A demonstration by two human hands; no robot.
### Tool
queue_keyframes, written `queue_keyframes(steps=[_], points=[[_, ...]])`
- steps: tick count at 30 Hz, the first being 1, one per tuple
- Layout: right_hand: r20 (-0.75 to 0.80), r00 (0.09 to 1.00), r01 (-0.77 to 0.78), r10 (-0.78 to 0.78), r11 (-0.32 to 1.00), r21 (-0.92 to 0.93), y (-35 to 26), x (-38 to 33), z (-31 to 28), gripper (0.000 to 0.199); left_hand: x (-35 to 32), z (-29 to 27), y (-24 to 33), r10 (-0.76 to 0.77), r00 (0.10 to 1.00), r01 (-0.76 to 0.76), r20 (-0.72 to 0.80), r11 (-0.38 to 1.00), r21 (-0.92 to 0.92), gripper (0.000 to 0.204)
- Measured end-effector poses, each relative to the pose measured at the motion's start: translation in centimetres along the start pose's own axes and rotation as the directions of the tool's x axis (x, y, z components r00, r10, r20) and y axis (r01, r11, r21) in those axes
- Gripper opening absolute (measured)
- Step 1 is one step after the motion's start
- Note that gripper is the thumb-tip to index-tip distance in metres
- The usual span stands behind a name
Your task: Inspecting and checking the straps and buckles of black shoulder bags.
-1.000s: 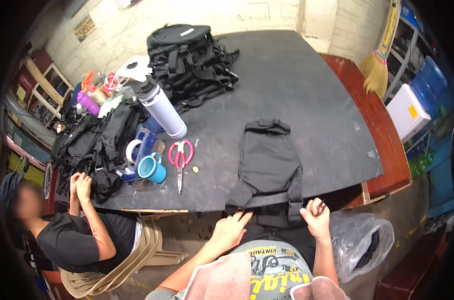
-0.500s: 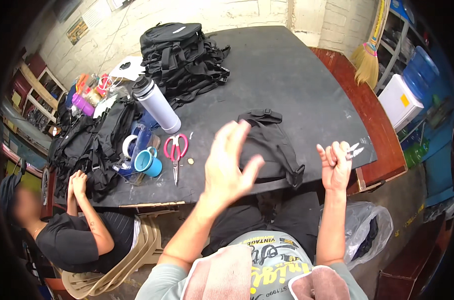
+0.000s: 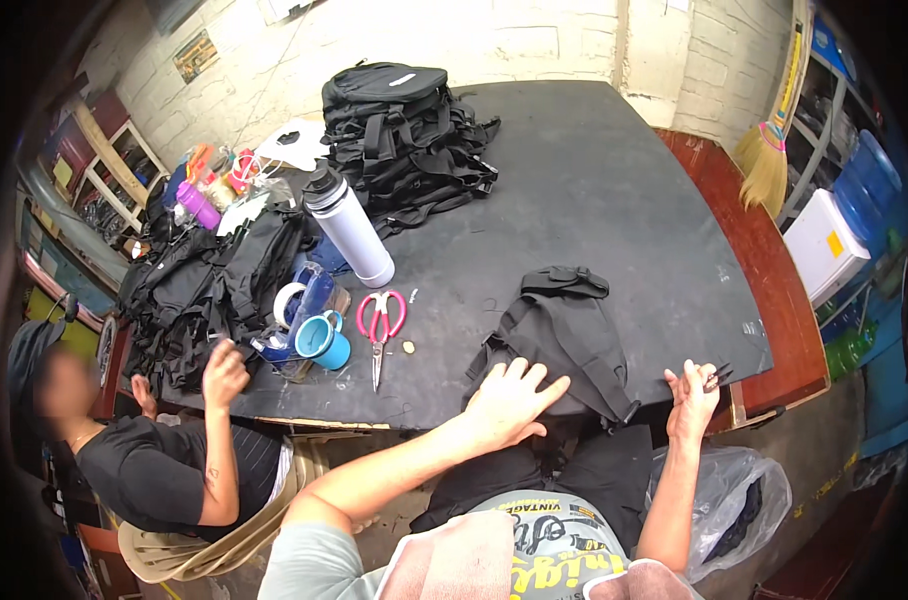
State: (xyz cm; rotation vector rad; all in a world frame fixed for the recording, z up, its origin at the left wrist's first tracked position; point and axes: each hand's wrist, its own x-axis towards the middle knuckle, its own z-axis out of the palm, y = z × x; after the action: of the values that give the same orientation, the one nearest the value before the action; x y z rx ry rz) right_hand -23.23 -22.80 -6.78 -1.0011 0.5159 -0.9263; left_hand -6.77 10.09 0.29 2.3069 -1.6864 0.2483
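A black backpack (image 3: 569, 330) lies on the dark tabletop (image 3: 594, 190) in front of me, its straps spread over it. My left hand (image 3: 504, 408) is at the bag's near left edge, fingers apart; whether it presses on the fabric I cannot tell. Off the bag's right side, near the table edge, my right hand (image 3: 690, 400) is raised and closed around small thread snips (image 3: 718, 376), whose tips point outward. Pink-handled scissors (image 3: 380, 322) lie to the left of the bag.
A blue mug (image 3: 323, 340), a tape dispenser (image 3: 292, 305) and a white bottle (image 3: 352, 230) stand to the left. Black bags are stacked (image 3: 404, 140) at the back and heaped (image 3: 209, 295) beside a seated co-worker (image 3: 164, 460). A plastic bag (image 3: 739, 510) is below, right.
My left hand has come down from above the backpack to its near edge. The backpack's straps lie differently. My right hand has turned slightly with the snips. The co-worker's clasped hands have parted.
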Motion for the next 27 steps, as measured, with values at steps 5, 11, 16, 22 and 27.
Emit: queue_keyframes(steps=[5, 11, 16, 22, 27], points=[[-0.046, 0.999, -0.005, 0.005, 1.000, 0.004, 0.0, 0.0, 0.0, 0.047, 5.4, -4.2, -3.0, 0.036, 0.998, -0.009, 0.049, 0.882, -0.471, 0.034], [-0.041, 0.999, -0.021, 0.021, 1.000, 0.004, -0.1, 0.2, -0.1, 0.046, 18.5, -14.6, -12.8, -0.227, 0.801, -0.119, -0.554, 0.847, -0.518, 0.033], [-0.040, 0.998, -0.038, 0.038, 0.999, -0.007, -0.6, 0.1, 0.0, 0.045, 28.5, -28.0, -26.6, -0.726, 0.574, -0.171, -0.379, 0.346, -0.923, 0.039], [-0.042, 0.998, -0.044, 0.043, 0.999, -0.005, -0.6, -0.1, 0.0, 0.045, 26.5, -33.1, -46.6, -0.806, 0.161, 0.059, -0.570, 0.585, -0.809, 0.025], [-0.033, 0.998, -0.048, 0.050, 0.998, 0.042, -0.6, -0.1, -0.1, 0.047, 18.5, -28.4, -53.1, -0.984, 0.177, 0.778, -0.019, 0.152, -0.609, 0.027]])
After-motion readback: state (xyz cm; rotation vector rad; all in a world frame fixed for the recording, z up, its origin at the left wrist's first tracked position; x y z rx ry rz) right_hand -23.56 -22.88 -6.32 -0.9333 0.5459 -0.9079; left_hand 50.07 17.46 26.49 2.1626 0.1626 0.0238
